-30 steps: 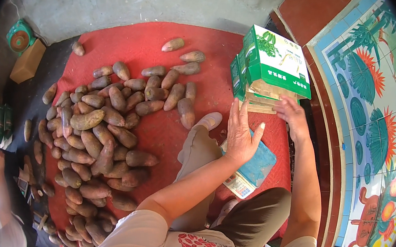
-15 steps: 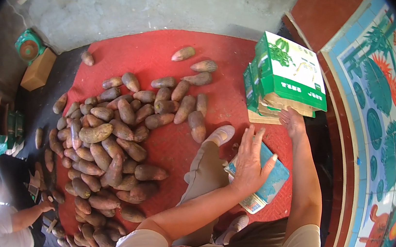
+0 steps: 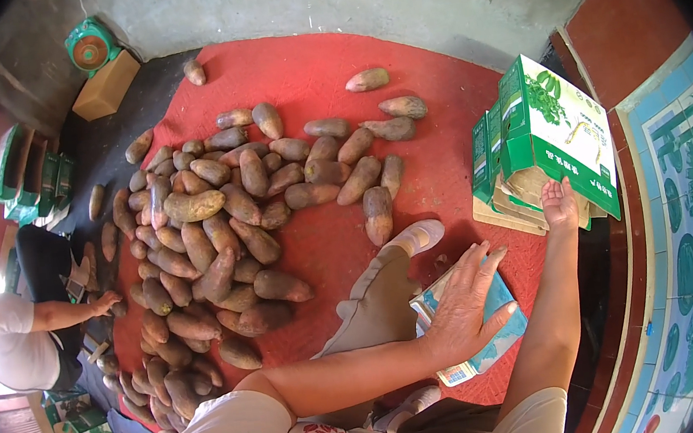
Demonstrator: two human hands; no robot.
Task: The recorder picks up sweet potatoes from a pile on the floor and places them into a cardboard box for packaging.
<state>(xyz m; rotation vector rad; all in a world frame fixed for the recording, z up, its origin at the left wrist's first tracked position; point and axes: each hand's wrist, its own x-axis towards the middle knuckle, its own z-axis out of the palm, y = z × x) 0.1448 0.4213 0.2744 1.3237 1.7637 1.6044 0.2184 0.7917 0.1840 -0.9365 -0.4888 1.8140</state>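
Fingers of the right hand meet the near edge of a green-and-white carton stacked on the red mat; whether they grip, I cannot tell. The left hand, spread and released, is over a blue-topped box. Leftward, tubers lie heaped.

And my left hand is dropping back from the green-and-white carton, now passing in front of the blue box in my view! My right hand is drawing its spread fingers together by the carton's lower edge. My view is swinging left, and a co-worker's hand, raised earlier, is reaching down beside the tubers.
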